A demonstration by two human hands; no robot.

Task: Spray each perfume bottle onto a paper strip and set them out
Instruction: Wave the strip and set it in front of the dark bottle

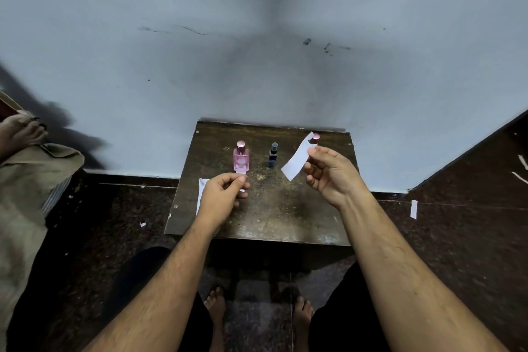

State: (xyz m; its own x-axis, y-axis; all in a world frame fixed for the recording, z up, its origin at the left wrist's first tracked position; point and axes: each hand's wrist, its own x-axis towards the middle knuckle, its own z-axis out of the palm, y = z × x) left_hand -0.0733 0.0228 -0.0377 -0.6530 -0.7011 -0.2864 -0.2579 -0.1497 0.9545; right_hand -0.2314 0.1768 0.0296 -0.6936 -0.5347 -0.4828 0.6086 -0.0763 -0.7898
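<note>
- Pinching a paper strip point(297, 161) in my right hand point(328, 173), held above the table point(274, 208); it's light and floppy, so I grip near one end.
- My left hand point(221, 194) closes on another strip point(241, 174) below the pink bottle point(241, 158).
- Farther back, the dark blue bottle point(273, 155) stands mid-table, a pink cap point(315, 137) half hidden behind my strip.

Head view, steeply down, table point(258, 226) near
</note>
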